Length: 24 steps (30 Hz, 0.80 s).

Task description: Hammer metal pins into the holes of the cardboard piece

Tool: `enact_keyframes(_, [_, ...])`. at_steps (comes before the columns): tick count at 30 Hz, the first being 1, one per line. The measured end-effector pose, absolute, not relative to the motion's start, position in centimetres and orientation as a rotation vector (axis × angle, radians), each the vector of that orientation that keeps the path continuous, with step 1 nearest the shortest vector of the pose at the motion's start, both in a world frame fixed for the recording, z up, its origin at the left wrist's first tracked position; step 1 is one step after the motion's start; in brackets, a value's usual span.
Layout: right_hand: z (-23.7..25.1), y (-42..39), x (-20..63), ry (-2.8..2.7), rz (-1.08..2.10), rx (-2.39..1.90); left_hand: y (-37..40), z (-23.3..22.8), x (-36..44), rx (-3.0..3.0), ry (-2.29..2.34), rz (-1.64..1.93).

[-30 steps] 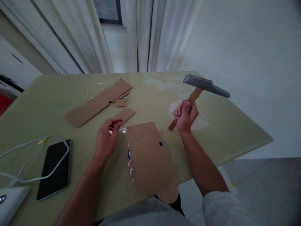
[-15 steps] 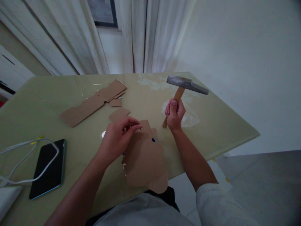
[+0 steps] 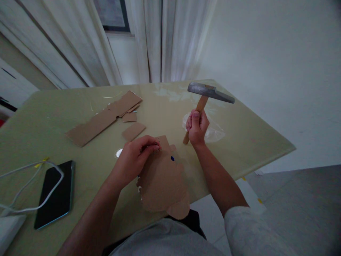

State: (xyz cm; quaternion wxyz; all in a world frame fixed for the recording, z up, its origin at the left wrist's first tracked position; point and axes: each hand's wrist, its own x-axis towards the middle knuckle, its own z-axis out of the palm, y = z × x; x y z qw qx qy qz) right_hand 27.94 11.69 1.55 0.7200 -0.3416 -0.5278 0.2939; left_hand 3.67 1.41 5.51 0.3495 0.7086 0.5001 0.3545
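Note:
My right hand (image 3: 197,129) is wrapped round the wooden handle of a hammer (image 3: 210,91), its metal head raised above the table. Over the upper end of a cut cardboard piece (image 3: 162,181), my left hand (image 3: 137,156) has thumb and fingertips pinched together. Whatever is between those fingertips is too small to make out. Small dark dots mark the cardboard beside the fingertips, partly hidden by them. A blue spot (image 3: 172,158) shows near the piece's right edge, and its left edge is ragged with pale bits. The cardboard lies at the table's near edge.
Cardboard strips (image 3: 103,121) and a smaller cardboard piece (image 3: 133,131) lie farther back. A clear plastic bag (image 3: 215,132) is behind my right hand. On the left are a dark tablet or phone (image 3: 55,195) and a white cable (image 3: 60,170). A round white item (image 3: 119,153) sits by my left wrist.
My left fingertips have shifted slightly down over the dotted end of the cardboard and closed tighter. The hammer stays raised in my right hand. The whole view has tilted slightly.

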Motion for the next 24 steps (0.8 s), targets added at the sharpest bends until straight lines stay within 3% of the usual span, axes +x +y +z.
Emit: enact_keyframes(24, [1.76,11.45,27.73,-1.149,0.670,-0.778,1.27,5.27,3.83,1.836,1.288,0.909])
